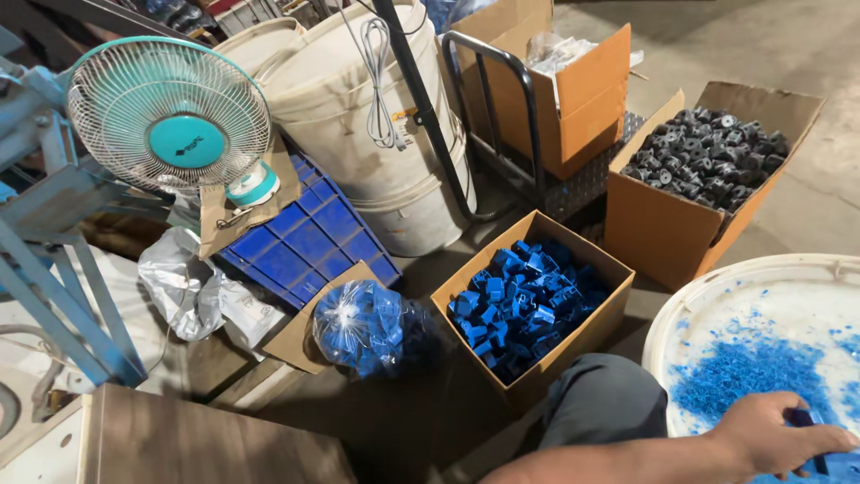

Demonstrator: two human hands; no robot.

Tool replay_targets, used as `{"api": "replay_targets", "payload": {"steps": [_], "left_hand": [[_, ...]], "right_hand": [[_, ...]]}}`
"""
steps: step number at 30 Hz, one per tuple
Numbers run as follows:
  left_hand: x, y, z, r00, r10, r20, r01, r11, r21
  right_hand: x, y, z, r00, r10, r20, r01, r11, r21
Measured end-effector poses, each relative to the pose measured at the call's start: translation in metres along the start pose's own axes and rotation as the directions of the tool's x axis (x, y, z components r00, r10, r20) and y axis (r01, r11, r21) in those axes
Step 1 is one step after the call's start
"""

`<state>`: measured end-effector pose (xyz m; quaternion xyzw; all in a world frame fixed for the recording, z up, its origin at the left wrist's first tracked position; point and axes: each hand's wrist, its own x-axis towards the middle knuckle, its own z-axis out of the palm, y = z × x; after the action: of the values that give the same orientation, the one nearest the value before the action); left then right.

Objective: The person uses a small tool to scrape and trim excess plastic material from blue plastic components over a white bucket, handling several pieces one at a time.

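right hand (778, 436) grip closed on dark blue part (806, 421) over white drum lid (717, 287) | blue scraps (730, 372) piled | cardboard box (537, 358) nearly full of blue pieces | left hand unseen

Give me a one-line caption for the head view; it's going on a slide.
A hand holds a dark blue part over a white tub lid strewn with blue bits, beside a box of blue parts.
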<state>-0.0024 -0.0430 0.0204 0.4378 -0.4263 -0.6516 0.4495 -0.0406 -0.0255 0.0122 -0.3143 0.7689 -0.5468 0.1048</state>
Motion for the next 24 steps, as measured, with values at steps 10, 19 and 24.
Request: {"api": "replay_targets", "payload": {"steps": [10,19,24], "left_hand": [[0.008,-0.028,-0.023,0.989,-0.088,-0.119,0.074,0.990,-0.120],[0.010,-0.030,-0.015,0.987,-0.086,-0.134,0.042,0.952,-0.304],[-0.008,-0.003,-0.010,0.995,0.018,-0.099,-0.044,0.962,-0.270]], "right_hand": [[0.043,0.041,-0.019,0.739,0.240,0.629,0.009,0.931,-0.365],[0.066,0.093,-0.143,0.251,0.298,0.921,-0.562,0.820,-0.113],[0.065,0.023,-0.147,0.237,0.135,0.962,-0.438,0.899,-0.018]]}}
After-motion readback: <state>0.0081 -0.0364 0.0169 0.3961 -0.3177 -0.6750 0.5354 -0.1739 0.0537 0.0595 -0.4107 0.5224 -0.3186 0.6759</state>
